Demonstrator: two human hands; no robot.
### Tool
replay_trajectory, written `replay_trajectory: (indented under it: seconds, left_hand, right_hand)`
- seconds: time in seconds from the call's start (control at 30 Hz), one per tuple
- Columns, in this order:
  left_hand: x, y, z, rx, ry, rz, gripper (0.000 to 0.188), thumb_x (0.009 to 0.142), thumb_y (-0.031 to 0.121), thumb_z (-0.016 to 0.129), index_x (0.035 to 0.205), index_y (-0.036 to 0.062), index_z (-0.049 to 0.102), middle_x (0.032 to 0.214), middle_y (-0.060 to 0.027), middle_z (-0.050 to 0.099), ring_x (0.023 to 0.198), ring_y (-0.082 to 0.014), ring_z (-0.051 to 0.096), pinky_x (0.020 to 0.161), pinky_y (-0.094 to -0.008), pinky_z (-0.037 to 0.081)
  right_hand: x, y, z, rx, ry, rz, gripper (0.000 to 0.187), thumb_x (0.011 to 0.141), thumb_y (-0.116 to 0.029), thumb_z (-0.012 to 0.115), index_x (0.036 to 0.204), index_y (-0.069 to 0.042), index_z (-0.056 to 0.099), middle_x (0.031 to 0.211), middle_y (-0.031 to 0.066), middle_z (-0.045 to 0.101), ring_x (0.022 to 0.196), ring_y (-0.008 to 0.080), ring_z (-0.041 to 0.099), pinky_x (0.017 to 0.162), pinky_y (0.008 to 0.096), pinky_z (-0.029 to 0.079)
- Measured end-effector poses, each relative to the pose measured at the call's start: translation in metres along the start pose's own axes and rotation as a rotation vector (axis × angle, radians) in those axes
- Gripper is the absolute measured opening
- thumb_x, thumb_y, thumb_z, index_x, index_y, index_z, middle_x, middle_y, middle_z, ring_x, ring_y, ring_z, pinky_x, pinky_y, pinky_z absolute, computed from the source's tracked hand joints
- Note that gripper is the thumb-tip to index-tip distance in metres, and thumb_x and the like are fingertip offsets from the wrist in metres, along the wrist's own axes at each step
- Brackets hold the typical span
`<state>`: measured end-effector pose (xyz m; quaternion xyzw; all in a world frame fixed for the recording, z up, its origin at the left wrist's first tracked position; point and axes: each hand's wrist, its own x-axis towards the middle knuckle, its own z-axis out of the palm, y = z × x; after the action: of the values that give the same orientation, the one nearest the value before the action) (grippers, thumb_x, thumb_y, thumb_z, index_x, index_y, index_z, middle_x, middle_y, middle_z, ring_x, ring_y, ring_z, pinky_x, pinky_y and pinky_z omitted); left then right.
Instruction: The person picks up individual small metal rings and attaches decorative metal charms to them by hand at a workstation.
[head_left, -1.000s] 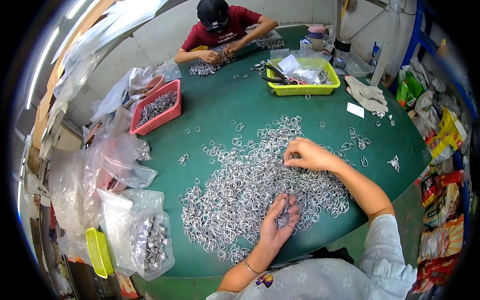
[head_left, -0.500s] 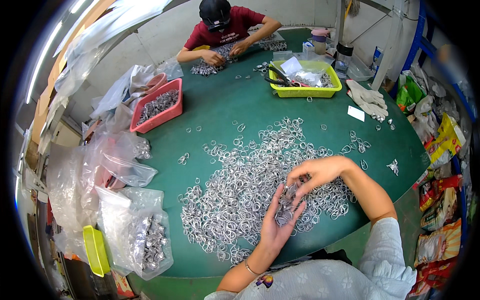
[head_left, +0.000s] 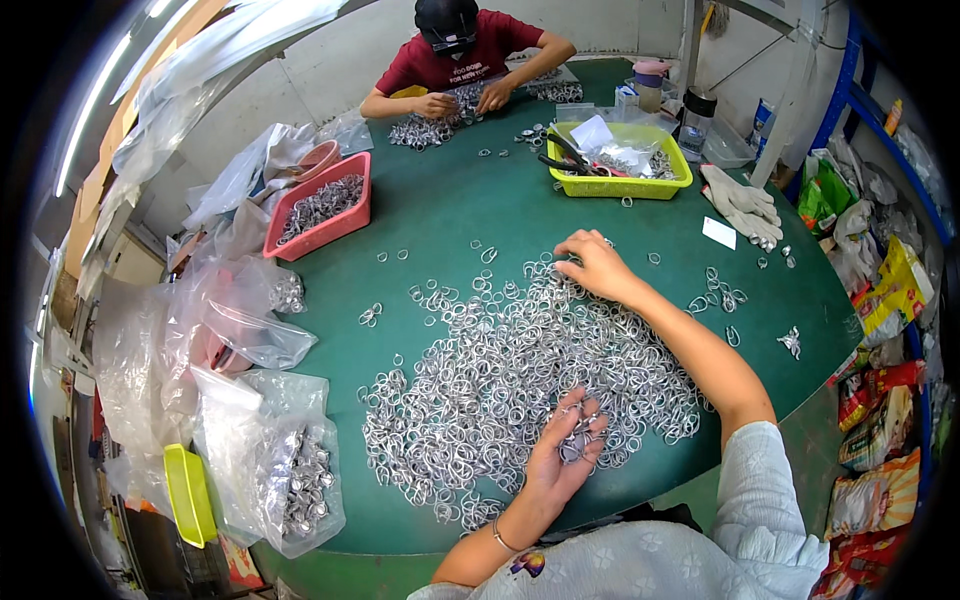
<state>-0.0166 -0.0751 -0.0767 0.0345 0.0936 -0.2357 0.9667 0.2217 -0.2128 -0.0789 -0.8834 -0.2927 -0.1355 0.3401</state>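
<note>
A broad heap of small silver-coloured metal rings (head_left: 450, 390) lies on the green table (head_left: 440, 210) in front of me. At the heap's near right side, my left hand (head_left: 565, 455) is cupped palm up, its fingers curled round several metal rings (head_left: 578, 438). My right hand (head_left: 597, 268) reaches over the heap's far edge, palm down. Its fingers are bent, with a gap between thumb and forefinger, and I make out nothing held there. The heap's surface right under that palm is hidden.
A pink basket (head_left: 320, 232) of metal pieces stands left; a yellow-green basket (head_left: 625, 187) with pliers (head_left: 566, 158) stands far right. Gloves (head_left: 742, 203) lie beyond a white card (head_left: 719, 233). Plastic bags (head_left: 265, 460) line the left edge. Opposite, a co-worker (head_left: 465, 70) handles similar pieces.
My right hand has left my left hand and moved away from me to the heap's far edge. The left hand stays low, its fingers more curled. The co-worker's hands have shifted slightly.
</note>
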Motion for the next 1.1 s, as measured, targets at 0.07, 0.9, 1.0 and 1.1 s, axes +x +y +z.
replay_trajectory:
  seconds: [0.07,0.9,1.0,1.1]
  left_hand:
    - [-0.002,0.002,0.002,0.038,0.023,0.006,0.029,0.087,0.011,0.057,0.116,0.0108,0.054,0.102,-0.0087,0.051,0.093,-0.0208,0.050,0.058,-0.0222,0.044]
    - [-0.002,0.004,-0.008,0.157,0.008,0.024,0.026,0.092,0.020,0.052,0.117,0.0132,0.049,0.113,-0.0163,0.053,0.119,-0.0358,0.047,0.082,-0.0392,0.056]
    - [-0.003,0.002,0.014,0.132,0.133,0.083,0.035,0.095,0.026,0.046,0.127,0.0122,0.044,0.121,-0.0169,0.052,0.122,-0.0352,0.045,0.085,-0.0407,0.054]
    - [-0.003,0.005,0.019,0.070,0.099,0.050,0.037,0.096,0.029,0.044,0.127,0.0103,0.043,0.122,-0.0168,0.052,0.123,-0.0355,0.044,0.086,-0.0425,0.053]
  right_hand:
    - [0.003,0.005,0.011,-0.198,0.074,-0.088,0.019,0.078,-0.017,0.067,0.089,-0.001,0.065,0.080,0.0086,0.060,0.081,0.0267,0.056,0.079,0.0377,0.044]
    - [-0.004,0.008,-0.020,-0.131,-0.018,0.015,0.013,0.076,-0.014,0.068,0.081,-0.003,0.066,0.098,0.0086,0.060,0.095,0.0262,0.051,0.087,0.0381,0.039]
    - [-0.021,-0.043,-0.055,0.353,-0.284,0.041,0.013,0.079,-0.014,0.066,0.083,-0.001,0.064,0.099,0.0093,0.061,0.096,0.0237,0.054,0.086,0.0358,0.042]
    - [-0.044,-0.092,-0.075,0.652,-0.649,-0.099,0.014,0.083,-0.014,0.063,0.087,0.000,0.063,0.097,0.0096,0.061,0.095,0.0220,0.058,0.084,0.0340,0.045]
